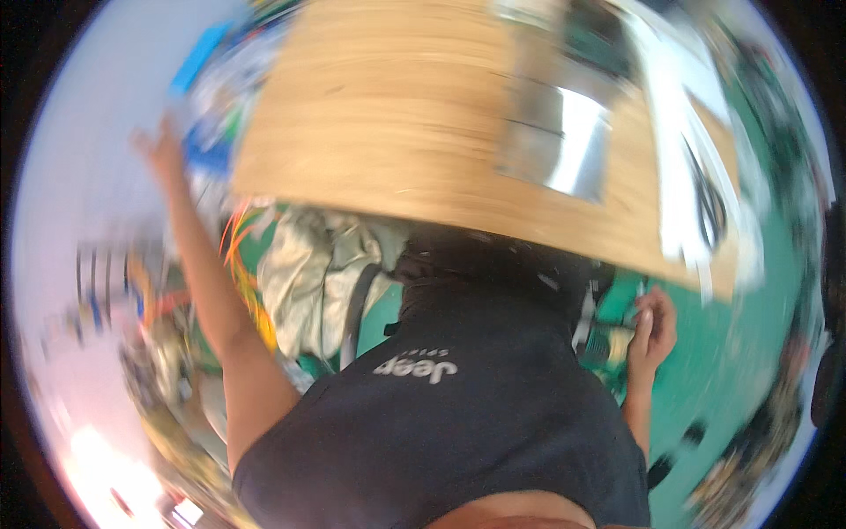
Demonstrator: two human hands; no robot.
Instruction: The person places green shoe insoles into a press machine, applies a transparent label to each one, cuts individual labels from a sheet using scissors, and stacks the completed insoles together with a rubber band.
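My left hand (162, 152) is stretched far out to the left, past the table's left edge. It is smeared by motion, but its fingers look spread and nothing shows in them. Beside it lies a blurred heap of blue and clear plastic items (211, 132). My right hand (655, 333) is low at the right, below the table's near edge. Its fingers are curled in towards the thumb; a small pale thing (641, 289) appears at the fingertips, too blurred to name.
A wooden table (379, 106) stands in front of me. Shiny metallic sheets (577, 141) and white strips (674, 150) lie on its right side. Left under the edge are a beige cloth (308, 273) and orange cords (233, 247). The floor (731, 353) is green.
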